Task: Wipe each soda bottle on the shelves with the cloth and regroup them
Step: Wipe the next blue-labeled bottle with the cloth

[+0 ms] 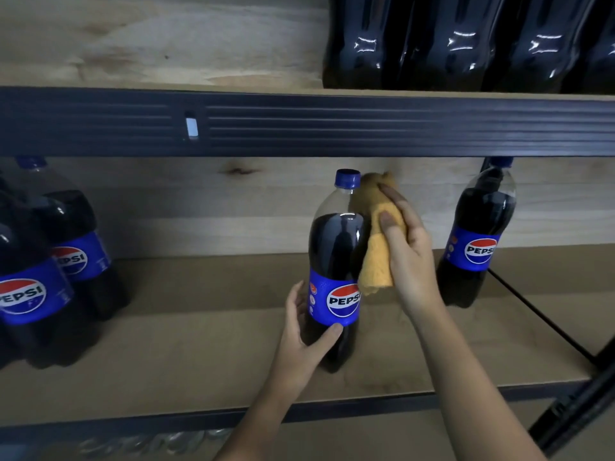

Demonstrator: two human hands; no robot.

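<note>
Steadying the bottle (pixel 336 261) mid-shelf (pixel 199 354), the left hand (pixel 301 331) wraps its lower body, likely so it won't tip. The right hand (pixel 404 247) grips the cloth (pixel 377 247), pressed against the bottle's right shoulder. Done bottles (pixel 43 271) seem grouped at left; another (pixel 476 241) waits right.

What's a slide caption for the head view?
Left hand steadies a Pepsi bottle on the shelf while the right hand wipes it with an orange cloth.
</note>
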